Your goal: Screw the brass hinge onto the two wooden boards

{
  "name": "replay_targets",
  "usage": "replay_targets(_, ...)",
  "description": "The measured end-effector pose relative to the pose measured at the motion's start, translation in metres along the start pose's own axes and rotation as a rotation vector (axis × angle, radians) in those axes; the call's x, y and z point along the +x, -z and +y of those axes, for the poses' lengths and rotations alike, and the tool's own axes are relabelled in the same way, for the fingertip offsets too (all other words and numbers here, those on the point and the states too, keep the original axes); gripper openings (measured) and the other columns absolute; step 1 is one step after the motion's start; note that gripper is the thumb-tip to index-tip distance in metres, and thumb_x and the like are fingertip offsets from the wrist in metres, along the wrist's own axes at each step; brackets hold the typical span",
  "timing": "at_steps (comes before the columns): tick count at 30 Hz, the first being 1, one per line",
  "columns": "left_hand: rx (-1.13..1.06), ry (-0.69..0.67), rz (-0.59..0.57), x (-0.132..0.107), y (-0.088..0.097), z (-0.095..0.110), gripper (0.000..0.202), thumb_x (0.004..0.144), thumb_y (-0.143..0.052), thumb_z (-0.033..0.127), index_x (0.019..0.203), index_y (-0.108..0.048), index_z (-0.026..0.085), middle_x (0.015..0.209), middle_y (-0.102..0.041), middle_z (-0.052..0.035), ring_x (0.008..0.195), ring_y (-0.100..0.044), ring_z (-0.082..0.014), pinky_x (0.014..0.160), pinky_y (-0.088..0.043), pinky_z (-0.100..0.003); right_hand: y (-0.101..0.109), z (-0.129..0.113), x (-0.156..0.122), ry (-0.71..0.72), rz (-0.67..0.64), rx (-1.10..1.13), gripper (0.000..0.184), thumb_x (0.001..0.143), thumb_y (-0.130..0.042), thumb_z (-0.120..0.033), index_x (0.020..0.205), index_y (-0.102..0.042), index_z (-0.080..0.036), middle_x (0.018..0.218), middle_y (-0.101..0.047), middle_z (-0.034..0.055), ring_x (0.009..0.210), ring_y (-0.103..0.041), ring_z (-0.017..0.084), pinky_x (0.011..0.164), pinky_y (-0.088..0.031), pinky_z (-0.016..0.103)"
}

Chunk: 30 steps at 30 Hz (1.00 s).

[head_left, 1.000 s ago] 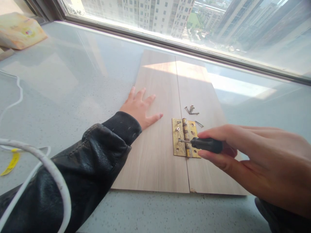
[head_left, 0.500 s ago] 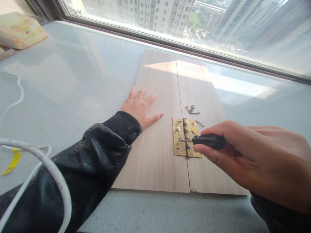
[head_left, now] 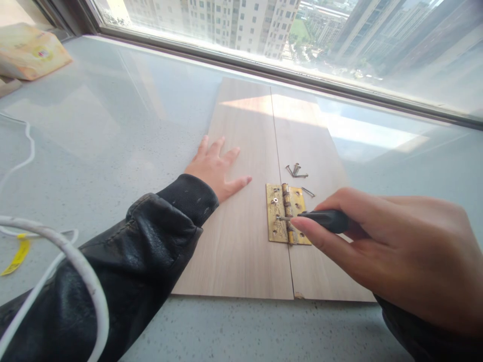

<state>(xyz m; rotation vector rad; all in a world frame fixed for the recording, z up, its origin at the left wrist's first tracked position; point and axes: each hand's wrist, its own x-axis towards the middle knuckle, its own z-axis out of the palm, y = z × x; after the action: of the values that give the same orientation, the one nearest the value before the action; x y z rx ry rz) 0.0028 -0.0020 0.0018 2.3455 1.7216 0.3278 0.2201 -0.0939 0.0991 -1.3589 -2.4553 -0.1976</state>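
The left hand (head_left: 215,170) lies flat with its fingers spread wide on the left board (head_left: 234,246), and it grips nothing. The right hand (head_left: 400,241) is closed around the black handle of a screwdriver (head_left: 329,219), pinched between thumb and fingers. The tip of this tool is at the left plate of the brass hinge (head_left: 287,201), which lies across the gap between the 2 boards. Near the hinge, some loose screws (head_left: 297,171) rest on the right board (head_left: 317,274).

left sleeve (head_left: 151,261): glossy black, creased | cuff (head_left: 192,196): black knit (with pale flecks) | right sleeve (head_left: 418,339): dark
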Motion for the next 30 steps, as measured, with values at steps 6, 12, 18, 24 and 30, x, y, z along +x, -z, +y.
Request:
replay_targets(6,-0.005,0.008,-0.011,-0.001,0.003,0.002,0.078,0.083,-0.049,0.064,0.145,-0.044,0.017,0.156,-0.028,-0.0188,0.144,-0.013,-0.0472,0.118,-0.017,-0.054,0.001,0.003,0.005,0.063,-0.091,0.237,0.01,0.09,-0.059,-0.029,0.09,-0.062,-0.02,0.059,-0.06,-0.0036,0.046,-0.052,0.009,0.045,-0.038,0.025)
replay_targets(12,0.001,0.006,0.006,-0.001,0.0,0.0,0.077,0.083,-0.048,0.063,0.144,-0.044,0.017,0.155,-0.029,-0.0184,0.144,-0.014,-0.0468,0.118,-0.017,-0.054,0.007,0.008,0.003,0.16,-0.206,0.371,0.008,0.089,-0.057,-0.024,0.094,-0.061,-0.019,0.069,-0.062,-0.0025,0.054,-0.053,0.009,0.05,-0.041,0.023)
replay_targets(18,0.01,-0.003,0.015,-0.001,-0.001,-0.001,0.078,0.083,-0.047,0.064,0.144,-0.044,0.017,0.155,-0.029,-0.018,0.144,-0.015,-0.0471,0.117,-0.018,-0.055,0.003,0.013,0.005,0.179,-0.163,0.337,0.012,0.09,-0.059,-0.029,0.09,-0.06,-0.017,0.065,-0.064,-0.0028,0.05,-0.055,0.009,0.047,-0.039,0.023)
replay_targets(24,0.023,-0.007,0.017,-0.001,-0.001,-0.002,0.078,0.083,-0.046,0.065,0.144,-0.044,0.017,0.155,-0.029,-0.0178,0.143,-0.016,-0.0473,0.116,-0.019,-0.057,-0.003,0.013,0.003,0.157,-0.119,0.285,0.019,0.091,-0.057,-0.035,0.088,-0.062,-0.016,0.058,-0.063,-0.0018,0.043,-0.052,0.011,0.043,-0.035,0.026)
replay_targets(30,0.035,-0.012,0.017,-0.001,0.001,-0.001,0.079,0.083,-0.045,0.066,0.145,-0.044,0.016,0.154,-0.029,-0.0196,0.143,-0.017,-0.0475,0.117,-0.019,-0.056,-0.008,0.014,0.007,0.128,-0.043,0.264,0.023,0.088,-0.063,-0.039,0.081,-0.063,-0.017,0.053,-0.059,-0.0039,0.043,-0.048,0.008,0.044,-0.035,0.023)
